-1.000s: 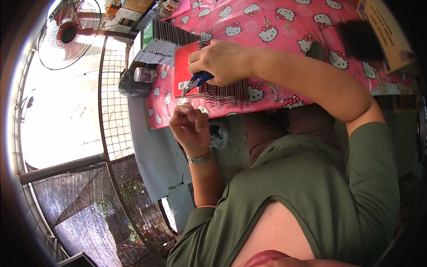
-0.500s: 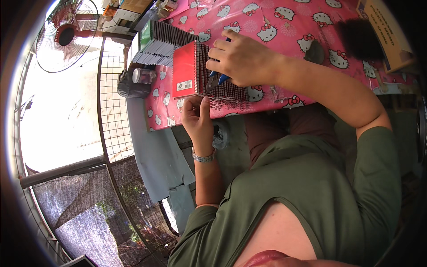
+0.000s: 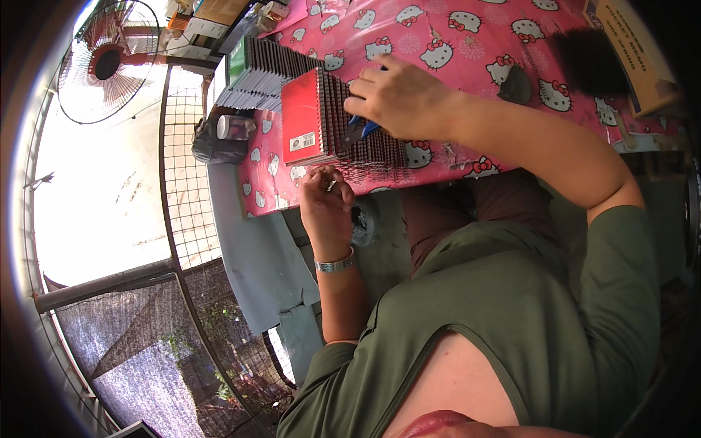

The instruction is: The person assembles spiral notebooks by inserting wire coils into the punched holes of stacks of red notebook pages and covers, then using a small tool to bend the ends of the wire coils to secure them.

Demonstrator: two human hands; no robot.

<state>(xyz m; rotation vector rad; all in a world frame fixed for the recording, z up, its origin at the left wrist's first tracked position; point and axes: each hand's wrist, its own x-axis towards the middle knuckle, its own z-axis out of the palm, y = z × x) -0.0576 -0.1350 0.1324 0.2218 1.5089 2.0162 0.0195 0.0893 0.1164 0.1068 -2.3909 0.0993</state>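
Note:
A stack of spiral-bound notebooks with a red cover (image 3: 300, 109) on top lies near the table's left front edge. Their dark wire coils face right. My right hand (image 3: 409, 98) is closed round blue-handled cutting pliers (image 3: 353, 134), whose dark jaws are beside the coils near the stack's front end. Whether the jaws touch a wire cannot be made out. My left hand (image 3: 326, 208), with a metal-band watch on the wrist, is just in front of the stack's near corner. Its fingers are curled in, and what they hold, if anything, is too small to tell.
Behind the red stack stands another notebook stack with a green cover (image 3: 239, 61). A clear jar (image 3: 235, 127) is at the table's left edge. On the right are a dark grey lump (image 3: 515, 86), a black bristly bundle (image 3: 588, 63) and a cardboard box (image 3: 634, 58).
My left hand has drawn slightly back from the notebook corner, and its thumb has folded in. The pliers have shifted slightly to the right along with my right hand.

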